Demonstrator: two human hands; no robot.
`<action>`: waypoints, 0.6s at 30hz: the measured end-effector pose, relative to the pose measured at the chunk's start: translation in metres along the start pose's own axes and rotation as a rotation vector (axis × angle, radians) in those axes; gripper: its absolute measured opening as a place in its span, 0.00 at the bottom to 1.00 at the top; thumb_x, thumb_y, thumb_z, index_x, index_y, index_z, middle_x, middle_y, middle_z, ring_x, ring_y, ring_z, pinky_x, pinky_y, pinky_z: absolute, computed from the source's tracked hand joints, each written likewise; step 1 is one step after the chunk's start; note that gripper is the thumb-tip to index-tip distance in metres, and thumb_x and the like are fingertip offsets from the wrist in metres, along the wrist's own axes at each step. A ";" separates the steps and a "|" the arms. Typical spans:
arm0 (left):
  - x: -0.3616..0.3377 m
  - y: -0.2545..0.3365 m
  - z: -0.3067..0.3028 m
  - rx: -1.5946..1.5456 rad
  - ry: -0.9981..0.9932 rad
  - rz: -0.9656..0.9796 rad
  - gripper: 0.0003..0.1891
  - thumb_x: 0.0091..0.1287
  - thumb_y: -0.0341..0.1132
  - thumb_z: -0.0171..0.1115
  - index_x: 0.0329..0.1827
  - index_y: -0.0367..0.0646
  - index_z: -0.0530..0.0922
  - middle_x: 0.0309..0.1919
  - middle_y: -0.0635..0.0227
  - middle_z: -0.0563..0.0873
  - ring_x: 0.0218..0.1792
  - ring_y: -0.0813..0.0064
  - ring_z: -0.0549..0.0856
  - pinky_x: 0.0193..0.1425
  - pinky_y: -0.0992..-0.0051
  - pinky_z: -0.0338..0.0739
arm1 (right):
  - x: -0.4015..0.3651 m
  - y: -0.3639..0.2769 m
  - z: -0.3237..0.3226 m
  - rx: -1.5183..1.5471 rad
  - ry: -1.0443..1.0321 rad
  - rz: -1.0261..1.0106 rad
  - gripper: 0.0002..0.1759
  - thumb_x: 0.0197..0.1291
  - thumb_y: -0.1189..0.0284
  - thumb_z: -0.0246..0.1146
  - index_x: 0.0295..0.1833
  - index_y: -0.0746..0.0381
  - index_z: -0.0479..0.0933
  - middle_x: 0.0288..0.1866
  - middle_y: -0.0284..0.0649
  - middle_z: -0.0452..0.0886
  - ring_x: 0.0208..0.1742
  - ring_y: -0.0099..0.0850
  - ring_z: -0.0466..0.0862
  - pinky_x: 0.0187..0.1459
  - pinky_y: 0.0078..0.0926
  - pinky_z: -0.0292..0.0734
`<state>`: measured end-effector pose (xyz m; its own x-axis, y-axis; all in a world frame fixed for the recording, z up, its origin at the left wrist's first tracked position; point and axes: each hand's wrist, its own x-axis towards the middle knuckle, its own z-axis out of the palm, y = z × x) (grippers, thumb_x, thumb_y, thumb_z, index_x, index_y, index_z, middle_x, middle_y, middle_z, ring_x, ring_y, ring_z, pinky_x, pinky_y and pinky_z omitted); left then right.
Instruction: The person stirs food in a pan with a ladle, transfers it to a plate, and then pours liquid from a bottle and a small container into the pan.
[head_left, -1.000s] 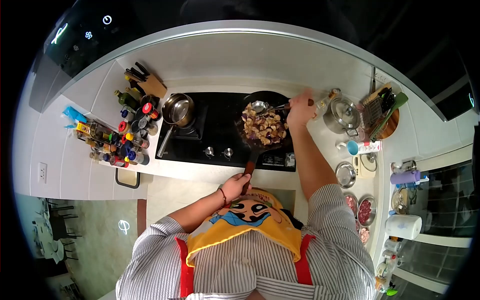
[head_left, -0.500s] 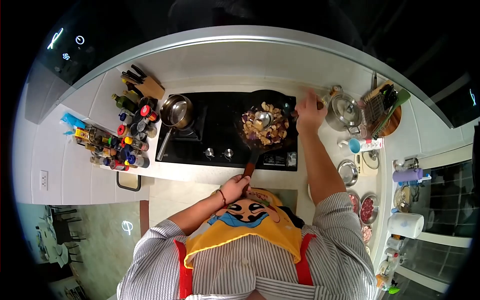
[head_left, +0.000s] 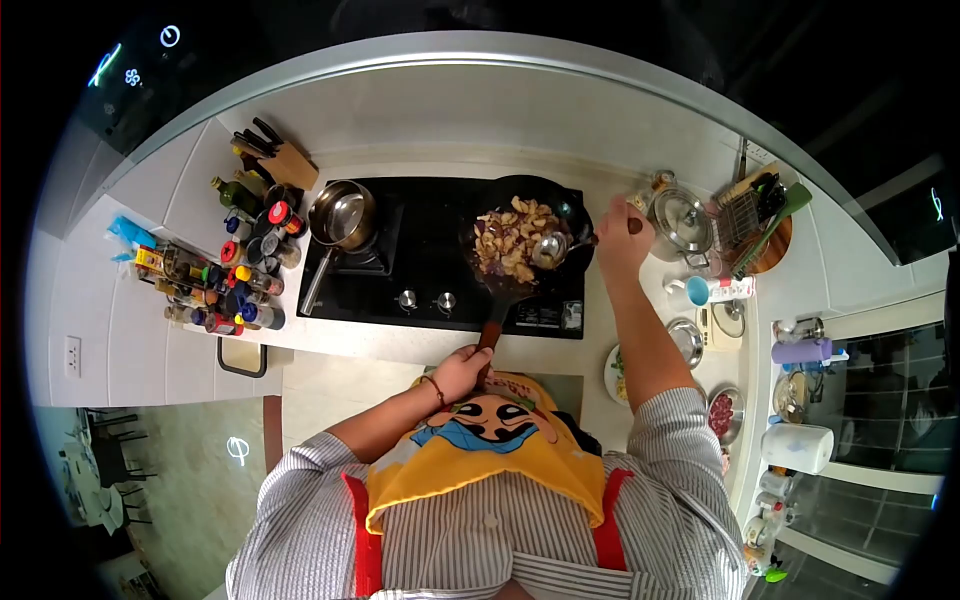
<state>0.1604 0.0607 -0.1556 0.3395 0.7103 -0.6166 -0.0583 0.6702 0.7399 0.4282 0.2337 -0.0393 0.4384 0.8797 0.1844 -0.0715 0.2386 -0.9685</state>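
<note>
A black wok (head_left: 572,205) with a wooden handle (head_left: 489,337) sits on the right side of the stove. My left hand (head_left: 462,372) is closed around that handle, close to the apron. Brown sliced food (head_left: 515,225) with some purple pieces lies in the wok. The round metal bowl of a ladle (head_left: 550,250) rests at the right side of the food. Its handle runs right into my right hand (head_left: 625,238), which grips the wooden end above the counter beside the wok.
A small steel saucepan (head_left: 342,215) occupies the left burner. Bottles and jars (head_left: 240,290) crowd the counter left of the stove, below a knife block (head_left: 288,165). On the right stand a lidded pot (head_left: 683,220), a blue cup (head_left: 697,291), a plate (head_left: 610,375) and a bowl of raw meat (head_left: 737,400).
The ladle has moved right across the wok, from the middle of the food to its right side. My left hand keeps its hold, and the view has shifted slightly.
</note>
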 end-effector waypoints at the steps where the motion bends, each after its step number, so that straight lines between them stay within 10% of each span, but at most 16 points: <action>1: -0.002 -0.001 -0.001 0.003 0.005 0.010 0.19 0.81 0.46 0.56 0.53 0.34 0.77 0.35 0.65 0.85 0.35 0.72 0.86 0.42 0.72 0.83 | 0.000 0.003 0.001 0.011 -0.019 -0.044 0.20 0.75 0.70 0.62 0.26 0.60 0.69 0.21 0.29 0.64 0.21 0.21 0.65 0.25 0.26 0.59; 18: -0.005 0.002 0.000 -0.006 -0.011 -0.020 0.17 0.82 0.44 0.55 0.52 0.36 0.76 0.33 0.67 0.83 0.33 0.74 0.84 0.40 0.72 0.82 | -0.005 0.018 -0.004 0.303 -0.015 0.037 0.24 0.75 0.68 0.62 0.23 0.57 0.63 0.18 0.30 0.62 0.20 0.24 0.63 0.26 0.30 0.62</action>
<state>0.1584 0.0585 -0.1515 0.3507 0.6944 -0.6284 -0.0573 0.6856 0.7257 0.4278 0.2319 -0.0580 0.4175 0.8955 0.1543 -0.3527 0.3161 -0.8807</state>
